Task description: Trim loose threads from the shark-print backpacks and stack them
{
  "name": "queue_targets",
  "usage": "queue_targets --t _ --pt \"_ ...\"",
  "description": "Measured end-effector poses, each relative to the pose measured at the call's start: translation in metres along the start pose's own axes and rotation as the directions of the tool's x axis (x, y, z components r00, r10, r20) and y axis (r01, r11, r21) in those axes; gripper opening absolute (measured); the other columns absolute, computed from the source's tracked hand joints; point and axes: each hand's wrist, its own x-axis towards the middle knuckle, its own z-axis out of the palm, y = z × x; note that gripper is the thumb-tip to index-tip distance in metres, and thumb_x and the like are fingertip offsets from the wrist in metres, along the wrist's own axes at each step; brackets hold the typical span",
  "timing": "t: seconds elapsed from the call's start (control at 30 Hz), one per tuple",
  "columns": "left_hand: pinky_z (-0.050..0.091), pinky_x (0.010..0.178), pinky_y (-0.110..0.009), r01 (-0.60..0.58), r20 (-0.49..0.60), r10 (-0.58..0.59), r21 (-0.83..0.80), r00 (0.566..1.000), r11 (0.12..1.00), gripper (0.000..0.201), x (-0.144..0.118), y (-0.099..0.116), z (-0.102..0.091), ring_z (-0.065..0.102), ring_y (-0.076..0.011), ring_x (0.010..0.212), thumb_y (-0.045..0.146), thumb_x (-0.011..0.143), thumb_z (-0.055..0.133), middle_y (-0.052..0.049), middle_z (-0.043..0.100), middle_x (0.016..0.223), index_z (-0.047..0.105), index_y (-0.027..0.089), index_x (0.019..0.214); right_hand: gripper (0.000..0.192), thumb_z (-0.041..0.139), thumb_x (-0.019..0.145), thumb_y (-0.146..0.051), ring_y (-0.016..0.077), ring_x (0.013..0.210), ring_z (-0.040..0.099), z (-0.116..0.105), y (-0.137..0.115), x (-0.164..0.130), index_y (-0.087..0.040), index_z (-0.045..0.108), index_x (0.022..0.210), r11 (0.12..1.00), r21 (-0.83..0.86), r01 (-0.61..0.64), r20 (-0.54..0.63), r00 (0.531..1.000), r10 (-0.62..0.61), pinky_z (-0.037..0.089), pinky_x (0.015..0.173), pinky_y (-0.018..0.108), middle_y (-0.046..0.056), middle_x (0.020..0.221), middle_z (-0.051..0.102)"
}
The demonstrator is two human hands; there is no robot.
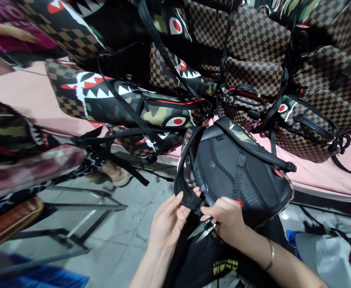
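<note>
A black backpack (pixel 238 168) with a mesh back panel lies back-up in front of me, its lower part on my lap. My left hand (pixel 167 224) pinches the lower end of its left shoulder strap (pixel 185 188) between thumb and fingers. Touching the same strap end, my right hand (pixel 228 220) holds small metal thread snips (pixel 202 231), blades pointing down-left, close below the strap. A bracelet sits on my right wrist.
A pink table (pixel 322 172) behind carries a heap of backpacks with brown checks, camouflage and shark-mouth prints (pixel 133 104). More bags (pixel 19 160) hang at the left over a metal frame. Someone's sandalled foot (pixel 115 176) shows under the table. Grey tile floor lies below.
</note>
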Motion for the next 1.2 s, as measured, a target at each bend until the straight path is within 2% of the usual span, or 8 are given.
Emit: queue_targets --t 0.1,0.23,0.43,0.53,0.63,0.9,1.03,1.2 --pt "0.058 0.07 -0.03 0.007 0.031 -0.008 0.026 0.999 1.0 0.017 -0.002 -0.001 0.002 0.067 -0.0283 0.084 0.003 0.076 0.053 -0.018 0.071 0.084 0.066 0.003 0.086 0.019 0.047 0.082 -0.02 0.0136 0.056 0.049 -0.003 0.003 0.0 -0.021 0.064 0.074 0.983 0.184 -0.023 -0.012 1.0 0.026 0.037 0.058 0.025 0.0 0.059 0.056" --pt "0.058 0.07 -0.031 0.038 0.064 -0.042 0.073 0.997 0.997 0.021 -0.004 -0.001 0.006 0.068 -0.0276 0.082 0.006 0.074 0.057 -0.017 0.072 0.085 0.066 0.005 0.094 0.018 0.044 0.072 -0.011 0.0128 0.063 0.051 -0.007 0.001 0.007 -0.018 0.059 0.067 0.875 0.42 -0.242 0.08 0.97 0.23 0.037 0.06 0.023 0.0 0.064 0.056" --pt "0.056 0.074 -0.032 0.023 0.092 -0.02 -0.036 0.996 0.999 0.02 0.004 -0.005 0.0 0.068 -0.0258 0.08 0.008 0.072 0.06 -0.018 0.071 0.09 0.068 0.005 0.09 0.016 0.056 0.067 -0.025 0.0066 0.046 0.029 -0.012 -0.005 0.019 -0.018 0.046 0.057 0.336 0.677 -0.654 0.443 0.728 0.524 0.025 0.045 0.019 -0.008 0.048 0.034" --pt "0.056 0.074 -0.031 0.016 0.078 -0.01 -0.07 0.997 0.997 0.02 0.009 -0.005 -0.005 0.068 -0.0259 0.08 0.007 0.073 0.058 -0.019 0.07 0.09 0.068 0.004 0.09 0.02 0.058 0.064 -0.029 0.0059 0.045 0.026 -0.018 -0.002 0.02 -0.018 0.043 0.056 0.219 0.733 -0.644 0.452 0.702 0.55 0.024 0.044 0.019 -0.009 0.048 0.031" --pt "0.056 0.073 -0.031 0.02 0.07 -0.014 -0.09 0.997 0.996 0.021 0.011 -0.005 -0.006 0.068 -0.0257 0.08 0.006 0.075 0.055 -0.02 0.07 0.089 0.068 0.003 0.092 0.019 0.058 0.066 -0.029 0.0065 0.047 0.03 -0.022 0.001 0.018 -0.017 0.046 0.057 0.323 0.707 -0.629 0.357 0.712 0.605 0.026 0.046 0.02 -0.008 0.049 0.035" --pt "0.057 0.07 -0.03 0.012 0.079 -0.005 -0.084 0.997 0.996 0.022 0.008 -0.007 -0.004 0.069 -0.0247 0.078 0.005 0.074 0.055 -0.02 0.07 0.09 0.068 0.003 0.092 0.015 0.052 0.072 -0.013 0.0114 0.059 0.049 -0.013 -0.005 0.017 -0.018 0.065 0.069 0.783 0.443 -0.437 0.061 0.886 0.461 0.037 0.057 0.021 -0.001 0.062 0.057" --pt "0.058 0.064 -0.028 -0.018 0.074 0.02 -0.036 0.997 0.999 0.022 0.001 -0.006 0.0 0.069 -0.0257 0.077 0.005 0.071 0.059 -0.02 0.07 0.088 0.068 0.003 0.091 0.027 0.045 0.071 -0.006 0.0129 0.064 0.052 -0.011 -0.006 0.017 -0.019 0.067 0.077 0.91 0.249 -0.33 0.099 0.944 0.316 0.039 0.061 0.021 0.001 0.066 0.059" --pt "0.058 0.06 -0.024 -0.028 0.048 0.027 0.014 0.998 1.0 0.019 -0.008 -0.005 0.011 0.069 -0.0261 0.078 0.006 0.07 0.061 -0.019 0.071 0.083 0.067 0.004 0.088 0.017 0.046 0.075 -0.011 0.0144 0.071 0.053 -0.014 -0.005 0.02 -0.019 0.06 0.08 0.947 0.101 -0.304 0.186 0.941 0.282 0.04 0.066 0.023 0.002 0.076 0.059"
